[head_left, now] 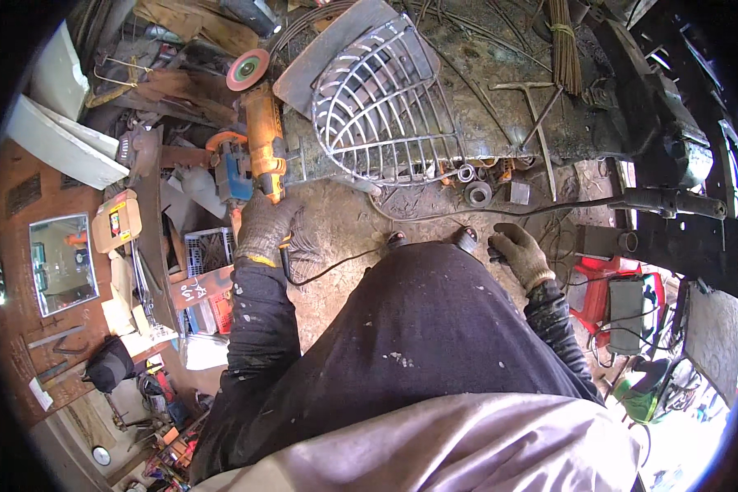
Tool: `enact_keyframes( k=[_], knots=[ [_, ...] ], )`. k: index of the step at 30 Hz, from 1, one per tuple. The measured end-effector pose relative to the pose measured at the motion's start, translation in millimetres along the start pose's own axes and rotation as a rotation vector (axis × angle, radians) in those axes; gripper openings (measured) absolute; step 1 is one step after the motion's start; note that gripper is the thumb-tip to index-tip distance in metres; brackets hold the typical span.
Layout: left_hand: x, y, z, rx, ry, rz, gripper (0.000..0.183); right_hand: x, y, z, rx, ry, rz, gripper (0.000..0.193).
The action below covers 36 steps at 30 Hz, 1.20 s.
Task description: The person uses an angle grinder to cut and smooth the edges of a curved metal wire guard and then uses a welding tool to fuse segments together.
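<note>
Toward ten o'clock, the left hand (262, 226) gripped the grinder (264, 135) at its tail; likely stiff, nose-heavy, best held mid-barrel. The right hand (518, 251), at three, hung slack, empty.

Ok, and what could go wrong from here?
The angle grinder in the left hand has its abrasive disc exposed, so it could catch things if running. Its power cord loops near the left foot and might snag. The barred metal frame sits at the workbench edge; a knock could drop it.
</note>
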<state>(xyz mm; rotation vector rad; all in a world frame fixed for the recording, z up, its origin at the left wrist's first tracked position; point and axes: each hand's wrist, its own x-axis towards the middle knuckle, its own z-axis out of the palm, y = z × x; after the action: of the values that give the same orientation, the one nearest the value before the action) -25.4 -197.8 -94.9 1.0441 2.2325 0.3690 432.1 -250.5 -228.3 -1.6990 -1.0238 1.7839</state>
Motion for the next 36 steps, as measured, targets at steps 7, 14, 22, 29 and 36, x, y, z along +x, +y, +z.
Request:
enact_keyframes(
  k=[7, 14, 22, 29, 36],
  knots=[
    [-5, -4, -2, -0.211, -0.018, 0.070, 0.040, 3, 13, -7, 0.060, 0.004, -0.002, 0.044],
    [10, -35, -14, -0.167, -0.059, 0.178, 0.052, 0, 17, -12, 0.069, 0.030, 0.044, 0.041],
    [-30, 21, -72, 0.007, 0.223, 0.329, 0.039, -7, 25, -18, 0.119, 0.087, 0.043, 0.042],
    [-28, 165, -34, -0.099, 0.135, 0.950, 0.054, -4, 24, -20, 0.008, 0.089, 0.057, 0.044],
    [53, 181, -5, -0.013, -0.119, 1.081, 0.057, -23, 10, -23, -0.097, 0.281, -0.057, 0.046]
  ],
)
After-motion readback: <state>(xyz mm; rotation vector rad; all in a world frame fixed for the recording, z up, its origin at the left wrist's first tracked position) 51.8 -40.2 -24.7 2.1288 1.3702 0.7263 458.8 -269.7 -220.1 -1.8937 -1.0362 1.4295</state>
